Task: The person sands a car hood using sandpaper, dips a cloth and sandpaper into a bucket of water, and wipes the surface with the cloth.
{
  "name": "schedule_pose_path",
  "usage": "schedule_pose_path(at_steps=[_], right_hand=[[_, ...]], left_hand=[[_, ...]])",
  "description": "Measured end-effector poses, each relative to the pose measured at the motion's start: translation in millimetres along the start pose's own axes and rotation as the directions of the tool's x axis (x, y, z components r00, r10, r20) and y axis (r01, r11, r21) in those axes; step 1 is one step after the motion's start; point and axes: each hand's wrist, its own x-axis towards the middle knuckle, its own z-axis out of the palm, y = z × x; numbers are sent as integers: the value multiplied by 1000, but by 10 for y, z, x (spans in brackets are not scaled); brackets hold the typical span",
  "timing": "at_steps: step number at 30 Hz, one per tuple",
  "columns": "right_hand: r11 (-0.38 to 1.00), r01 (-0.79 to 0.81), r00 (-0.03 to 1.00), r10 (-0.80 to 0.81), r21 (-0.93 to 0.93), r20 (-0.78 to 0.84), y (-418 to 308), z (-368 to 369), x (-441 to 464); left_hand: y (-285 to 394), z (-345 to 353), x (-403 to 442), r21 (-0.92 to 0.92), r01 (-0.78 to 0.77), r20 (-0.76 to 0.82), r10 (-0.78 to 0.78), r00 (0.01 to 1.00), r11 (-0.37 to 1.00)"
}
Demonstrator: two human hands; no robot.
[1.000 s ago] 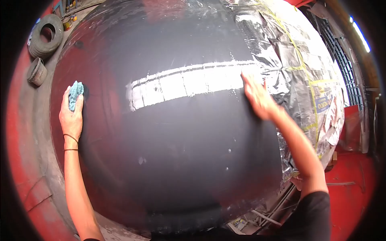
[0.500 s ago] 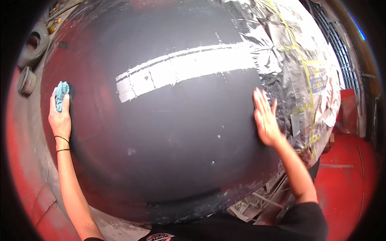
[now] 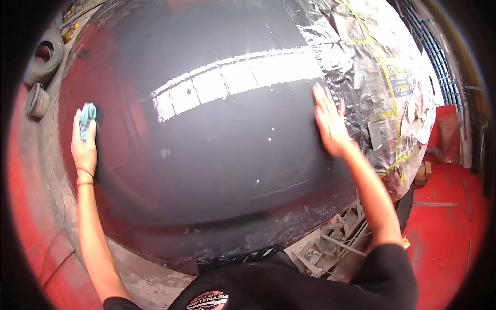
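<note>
A large curved car panel (image 3: 217, 170) fills the middle of the view, dark grey at its centre and fading to dark red at the left. At its left edge, my left hand (image 3: 84, 147) is closed around a crumpled blue-green cloth (image 3: 88, 116) that rests on the red part. On the right side my right hand (image 3: 330, 124) lies flat on the grey surface, fingers stretched and holding nothing. It is beside the border of the plastic and paper masking (image 3: 361, 82). A bright white reflection crosses the panel above both hands.
Yellow tape (image 3: 385, 67) runs over the masking at the right. A tire (image 3: 45, 56) and a round metal container (image 3: 37, 101) stand on the far left. Below the panel's front edge, metal parts (image 3: 330, 248) show. The red floor (image 3: 444, 227) extends at the right.
My right hand has slid upward and slightly left over the panel. The left hand with the cloth sits a little further right in view, as the camera has also shifted.
</note>
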Motion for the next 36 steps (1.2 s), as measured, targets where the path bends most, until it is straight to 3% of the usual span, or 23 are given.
schedule_pose_path(at_steps=[2, 4, 8, 9, 12, 14, 15, 16, 18, 19, 20, 22, 24, 27, 30, 32, 33, 34, 36], right_hand=[[994, -65, 991, 54, 88, 125, -220, 152, -1428], [999, 20, 989, -27, 45, 143, -250, 96, -1252], [999, 46, 987, -45, -1, 151, -57, 12, 1053], [995, 100, 994, -99, 21, -52, 20, 120, 1696], [999, -52, 998, 51, -12, -48, -173, 134, 2770], [994, 104, 993, -105, -15, -46, -639, -25, 2241], [974, 201, 979, -204, -106, -21, -858, -9, 1840], [956, 293, 950, -289, -20, 118, -1084, -92, 1289], [877, 478, 866, -463, -42, 187, -1373, -60, 427], [841, 539, 812, -535, 53, 232, -1406, -75, 221], [823, 568, 786, -546, 10, 291, -1417, -139, 283], [858, 513, 835, -494, -17, 243, -1342, -147, 904], [924, 382, 922, -383, -27, -54, -1189, 104, 2016], [981, 189, 981, -191, -46, -42, -1252, 87, 3133], [944, 324, 940, -329, -61, -93, -1622, 158, 2373], [882, 470, 871, -463, -9, 165, -1989, 48, 1232], [814, 579, 808, -568, -35, 156, -2194, -35, 700], [786, 615, 761, -611, 59, 219, -2256, 23, 371], [749, 663, 717, -637, 6, 282, -2340, -93, 414]], left_hand=[[-102, -32, -157, 55, -10, -33, 12, 999, 998], [-18, -22, -142, 124, -4, -45, 10, 999, 992], [6, -32, -151, 58, -16, -53, 19, 998, 998], [-10, -34, -145, 59, -23, -61, 27, 998, 998], [-1, -27, -160, 27, -24, -84, 27, 996, 999], [9, -24, -166, 94, -37, -96, 46, 994, 995], [15, -16, -170, 65, -35, -96, 41, 995, 997], [29, -8, -172, 73, -32, -95, 39, 995, 997], [49, -11, -170, 93, -29, -85, 37, 996, 995], [45, -23, -165, 169, -56, -80, 70, 994, 984], [45, -14, -162, 190, -56, -93, 75, 993, 980], [91, -41, -165, 166, -50, -77, 63, 995, 985], [70, -27, -188, 129, -42, -85, 54, 995, 991], [38, -10, -145, 125, -57, -115, 72, 991, 990], [121, -46, -172, 154, -35, -115, 53, 992, 988], [75, -15, -174, 191, -43, -106, 64, 992, 981], [34, 8, -167, 213, -48, -114, 74, 991, 976], [11, 19, -163, 219, -65, -117, 93, 989, 974], [9, 21, -166, 212, -75, -117, 102, 988, 974]])
